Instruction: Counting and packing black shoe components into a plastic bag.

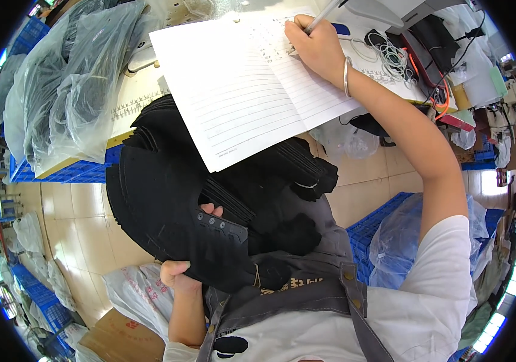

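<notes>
At 7 o'clock, the left hand [181, 274] grips a thick stack of flat, black, fabric-like pieces [158, 202], which extends to 9 o'clock. At 12 o'clock lies an open, white, ruled-paper notebook [228, 96]. At 1 o'clock, the right hand [318, 51] pinches a slim, pale pen [323, 16] over its page.

One bare left hand [181, 276] and one bare right hand [318, 53]; one open notebook of white ruled paper [240, 108]; one slim white pen [324, 15]; one curved silver-coloured metal bangle [346, 78]. Stacks of flat black fabric pieces [161, 199]: at least two, perhaps more, since they overlap.
</notes>
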Tool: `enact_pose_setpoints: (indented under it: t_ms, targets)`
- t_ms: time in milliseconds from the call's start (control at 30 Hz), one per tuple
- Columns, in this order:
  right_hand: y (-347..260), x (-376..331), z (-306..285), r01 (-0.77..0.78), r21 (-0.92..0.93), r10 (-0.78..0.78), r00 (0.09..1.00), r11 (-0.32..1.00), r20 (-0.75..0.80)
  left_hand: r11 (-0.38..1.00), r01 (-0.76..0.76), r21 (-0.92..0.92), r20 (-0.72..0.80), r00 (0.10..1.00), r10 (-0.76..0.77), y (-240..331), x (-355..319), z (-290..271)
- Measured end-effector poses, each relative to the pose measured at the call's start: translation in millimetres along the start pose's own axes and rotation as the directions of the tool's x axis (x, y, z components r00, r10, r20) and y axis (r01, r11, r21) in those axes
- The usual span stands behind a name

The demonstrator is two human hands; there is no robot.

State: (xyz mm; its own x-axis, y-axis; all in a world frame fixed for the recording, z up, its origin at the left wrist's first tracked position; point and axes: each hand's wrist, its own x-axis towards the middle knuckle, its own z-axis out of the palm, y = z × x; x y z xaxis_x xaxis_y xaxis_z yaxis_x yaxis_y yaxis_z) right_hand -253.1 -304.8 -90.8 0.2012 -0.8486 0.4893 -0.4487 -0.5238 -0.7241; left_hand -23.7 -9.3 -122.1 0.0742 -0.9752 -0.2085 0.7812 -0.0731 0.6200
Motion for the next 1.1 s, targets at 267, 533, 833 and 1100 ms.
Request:
enact_pose_setpoints:
  t_ms: [267,533,833,1100]
  targets:
    - [2.9,2.1,1.4,0.017,-0.035,-0.017,1.000,0.999,0.008,0.999,-0.031,0.042,0.078,0.997,0.027,0.1,4.2,-6.0]
    - [4.3,3.3,-2.9,-0.053,0.211,0.081,0.989,0.976,-0.123,0.977,0.010,-0.212,0.090,0.996,0.009,1.3,16.3,-10.1]
    - [-103.1,-62.1,-65.0,0.283,-0.108,-0.291,0.954,0.953,-0.072,0.980,0.151,0.131,0.550,0.811,-0.198,5.2,52.2,-27.6]
    - [-71.3,-197.2,-24.9,-0.025,-0.144,0.022,0.999,0.989,-0.027,0.576,-0.453,0.681,0.639,0.751,-0.164,1.7,61.8,-0.7]
